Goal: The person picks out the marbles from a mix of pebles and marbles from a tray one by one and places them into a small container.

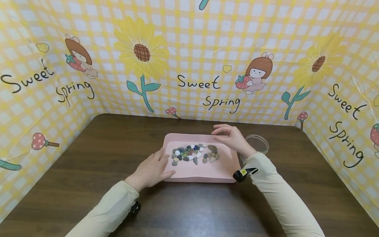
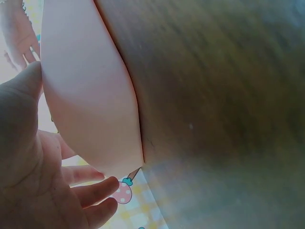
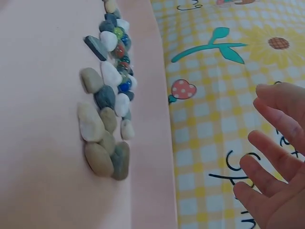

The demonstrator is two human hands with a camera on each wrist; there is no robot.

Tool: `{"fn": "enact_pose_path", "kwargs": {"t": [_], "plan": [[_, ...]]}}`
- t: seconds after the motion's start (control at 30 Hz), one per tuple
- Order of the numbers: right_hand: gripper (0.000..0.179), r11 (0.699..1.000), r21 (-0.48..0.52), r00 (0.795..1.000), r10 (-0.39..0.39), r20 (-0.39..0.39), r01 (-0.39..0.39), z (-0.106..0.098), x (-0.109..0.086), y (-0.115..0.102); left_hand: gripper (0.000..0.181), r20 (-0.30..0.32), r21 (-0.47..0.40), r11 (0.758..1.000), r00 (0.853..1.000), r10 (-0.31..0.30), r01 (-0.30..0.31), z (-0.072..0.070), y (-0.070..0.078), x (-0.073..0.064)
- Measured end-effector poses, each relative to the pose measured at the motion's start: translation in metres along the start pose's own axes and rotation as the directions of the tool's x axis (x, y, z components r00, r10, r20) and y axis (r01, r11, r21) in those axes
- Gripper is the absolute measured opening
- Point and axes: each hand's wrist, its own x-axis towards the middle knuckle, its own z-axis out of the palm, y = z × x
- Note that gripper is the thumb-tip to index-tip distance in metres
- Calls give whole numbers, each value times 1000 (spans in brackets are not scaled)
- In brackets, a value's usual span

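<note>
A shallow pink tray (image 1: 192, 171) lies on the table with smooth pebbles (image 3: 98, 159) in grey, tan and white spread across it. Coloured glass marbles (image 3: 125, 86) sit among the pebbles. At the tray's left side my left hand (image 1: 150, 167) rests on the rim, its thumb near the front left corner and its fingers loosely spread. Above the back right part of the tray my right hand (image 1: 232, 140) hovers with relaxed, spread fingers. Nothing is between those fingers in the right wrist view.
Just right of the tray, a round clear dish or lid (image 1: 257, 144) stands partly behind the right wrist. The dark wooden table (image 1: 83, 164) carries everything. A yellow checked cloth (image 1: 189, 49) with printed flowers and lettering hangs around the back and sides.
</note>
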Motion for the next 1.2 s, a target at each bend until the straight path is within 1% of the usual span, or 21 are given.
{"fn": "enact_pose_path", "kwargs": {"t": [0.13, 0.5, 0.67, 0.9, 1.13, 1.2], "plan": [[24, 1000, 16, 999, -4, 35, 3, 7, 4, 0, 69, 0, -2, 1000, 1000, 3, -3, -1, 0, -1], [22, 999, 39, 996, 9, 90, -12, 21, 16, 6, 69, -5, -1, 1000, 1000, -4, 3, -1, 0, -1], [25, 999, 39, 994, 13, 106, -17, 25, 21, 11, 68, -11, -4, 1000, 1000, 4, -4, -1, 1, -1], [27, 998, 52, 991, 17, 135, -24, 27, 25, 12, 68, -14, -11, 1000, 1000, -7, 7, -1, 1, -2], [21, 996, 52, 981, 64, 181, -75, 30, 29, 16, 68, -15, -7, 1000, 1000, -6, 6, 0, 0, 0], [19, 996, 51, 979, 67, 191, -79, 31, 30, 18, 68, -15, -8, 1000, 1000, -5, 5, 1, 0, 0]]}}
